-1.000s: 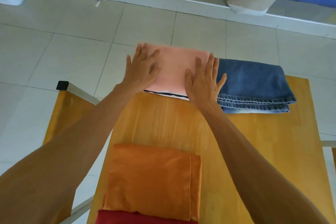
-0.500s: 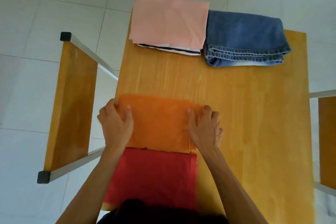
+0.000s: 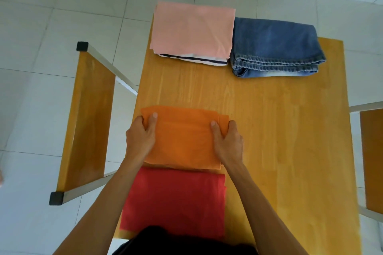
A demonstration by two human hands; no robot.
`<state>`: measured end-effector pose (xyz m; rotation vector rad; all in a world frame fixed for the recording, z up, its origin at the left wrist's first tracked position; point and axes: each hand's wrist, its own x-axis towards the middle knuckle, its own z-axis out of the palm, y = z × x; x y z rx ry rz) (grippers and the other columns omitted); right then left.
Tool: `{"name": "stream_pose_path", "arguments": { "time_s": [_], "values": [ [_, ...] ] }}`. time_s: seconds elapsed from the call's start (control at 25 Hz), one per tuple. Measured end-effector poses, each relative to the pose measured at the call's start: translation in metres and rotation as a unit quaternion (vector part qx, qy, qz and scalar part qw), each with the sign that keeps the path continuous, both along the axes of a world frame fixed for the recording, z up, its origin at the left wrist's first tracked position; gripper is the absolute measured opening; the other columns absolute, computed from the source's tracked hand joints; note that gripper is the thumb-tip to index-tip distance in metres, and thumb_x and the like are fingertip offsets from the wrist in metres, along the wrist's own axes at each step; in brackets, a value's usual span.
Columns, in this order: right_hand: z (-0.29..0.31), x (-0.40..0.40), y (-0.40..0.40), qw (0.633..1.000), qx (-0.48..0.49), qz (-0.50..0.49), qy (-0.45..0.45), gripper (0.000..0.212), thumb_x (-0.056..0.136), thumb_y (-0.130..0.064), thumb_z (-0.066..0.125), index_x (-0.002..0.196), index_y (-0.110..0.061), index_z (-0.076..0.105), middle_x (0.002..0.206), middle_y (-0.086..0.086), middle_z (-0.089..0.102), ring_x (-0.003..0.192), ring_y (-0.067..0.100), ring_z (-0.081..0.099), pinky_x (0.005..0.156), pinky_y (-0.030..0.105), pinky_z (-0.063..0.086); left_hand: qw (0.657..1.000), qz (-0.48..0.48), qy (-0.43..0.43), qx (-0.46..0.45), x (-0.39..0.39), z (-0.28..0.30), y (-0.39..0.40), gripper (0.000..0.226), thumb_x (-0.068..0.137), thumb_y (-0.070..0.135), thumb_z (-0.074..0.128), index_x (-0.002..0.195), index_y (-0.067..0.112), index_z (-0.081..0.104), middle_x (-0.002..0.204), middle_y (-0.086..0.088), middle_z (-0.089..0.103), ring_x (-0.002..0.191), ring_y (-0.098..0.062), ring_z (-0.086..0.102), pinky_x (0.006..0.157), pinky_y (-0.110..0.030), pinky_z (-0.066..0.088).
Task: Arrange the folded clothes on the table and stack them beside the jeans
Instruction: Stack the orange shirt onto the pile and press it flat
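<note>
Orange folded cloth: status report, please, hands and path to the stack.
Left hand and right hand grip orange cloth by its sides. Pink-topped stack sits beside jeans. Table between is bare.

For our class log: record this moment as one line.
hands: left hand, right hand grip orange cloth | stack: pink cloth beside jeans

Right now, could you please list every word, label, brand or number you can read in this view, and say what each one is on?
None: no readable text shows anywhere in this view.
The pink folded garment, the jeans, the orange folded garment and the red folded garment are plain, with no print or tag visible.
The table bears no label.
The striped garment under the pink one shows only stripes.
</note>
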<state>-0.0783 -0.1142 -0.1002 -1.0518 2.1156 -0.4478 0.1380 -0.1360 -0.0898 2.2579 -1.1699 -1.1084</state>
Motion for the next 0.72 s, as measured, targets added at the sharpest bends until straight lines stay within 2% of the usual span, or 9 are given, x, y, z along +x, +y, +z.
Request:
{"name": "stream_pose_path", "arguments": {
  "time_s": [0.08, 0.2, 0.32, 0.44, 0.52, 0.6, 0.72],
  "values": [
    [0.000, 0.001, -0.003, 0.999, -0.050, 0.003, 0.006, 0.044, 0.096, -0.055, 0.050, 0.099, -0.012, 0.048, 0.086, 0.001, 0.055, 0.075, 0.020, 0.055, 0.064, 0.035, 0.045, 1.000, -0.004, 0.014, -0.018, -0.001, 0.001, -0.007, 0.043, 0.097, 0.055, 0.037, 0.108, 0.017, 0.052, 0.103, 0.004, 0.056, 0.094, -0.016, 0.053, 0.084, -0.033, 0.041],
    [0.005, -0.001, -0.018, 0.995, -0.072, -0.017, -0.071, 0.041, 0.098, -0.051, 0.049, 0.098, -0.011, 0.044, 0.077, -0.002, 0.051, 0.064, 0.013, 0.052, 0.054, 0.024, 0.042, 0.998, -0.005, 0.028, -0.062, -0.005, 0.008, -0.029, 0.048, 0.098, 0.053, 0.036, 0.120, 0.014, 0.052, 0.113, 0.000, 0.059, 0.102, -0.019, 0.057, 0.089, -0.038, 0.046],
    [0.017, -0.009, -0.052, 0.981, -0.054, -0.053, -0.178, 0.038, 0.097, -0.054, 0.048, 0.099, -0.017, 0.042, 0.089, 0.000, 0.053, 0.077, 0.016, 0.057, 0.062, 0.031, 0.050, 0.995, -0.016, 0.015, -0.101, -0.007, 0.022, -0.070, 0.046, 0.099, 0.051, 0.033, 0.123, 0.016, 0.049, 0.117, 0.000, 0.058, 0.103, -0.019, 0.056, 0.090, -0.038, 0.046],
    [0.044, -0.017, -0.101, 0.960, -0.101, -0.078, -0.249, 0.026, 0.097, -0.052, 0.052, 0.097, -0.027, 0.044, 0.096, -0.007, 0.056, 0.085, 0.010, 0.059, 0.070, 0.033, 0.052, 0.986, -0.028, 0.003, -0.163, -0.008, 0.047, -0.121, 0.044, 0.101, 0.050, 0.031, 0.125, 0.017, 0.048, 0.114, 0.003, 0.055, 0.100, -0.016, 0.054, 0.087, -0.035, 0.045],
    [0.067, -0.021, -0.141, 0.952, -0.150, -0.080, -0.255, 0.028, 0.096, -0.052, 0.055, 0.102, -0.025, 0.046, 0.098, -0.008, 0.057, 0.085, 0.007, 0.061, 0.069, 0.030, 0.052, 0.976, -0.029, -0.009, -0.214, -0.010, 0.066, -0.158, 0.044, 0.101, 0.050, 0.031, 0.125, 0.017, 0.049, 0.111, 0.005, 0.054, 0.099, -0.015, 0.053, 0.086, -0.035, 0.044],
    [0.085, -0.025, -0.187, 0.950, -0.189, -0.073, -0.237, 0.039, 0.094, -0.054, 0.057, 0.112, -0.021, 0.046, 0.103, -0.007, 0.059, 0.090, 0.009, 0.062, 0.070, 0.031, 0.054, 0.968, -0.022, -0.008, -0.251, -0.012, 0.084, -0.200, 0.042, 0.102, 0.048, 0.032, 0.125, 0.016, 0.049, 0.110, 0.006, 0.053, 0.099, -0.014, 0.052, 0.085, -0.033, 0.042],
    [0.091, -0.027, -0.251, 0.952, -0.199, -0.067, -0.223, 0.049, 0.094, -0.054, 0.056, 0.127, -0.021, 0.041, 0.106, -0.010, 0.056, 0.095, 0.012, 0.061, 0.076, 0.037, 0.056, 0.967, -0.005, 0.013, -0.254, -0.012, 0.090, -0.259, 0.042, 0.101, 0.046, 0.035, 0.127, 0.017, 0.048, 0.116, 0.004, 0.052, 0.101, -0.014, 0.050, 0.084, -0.032, 0.041]
  ]
}}
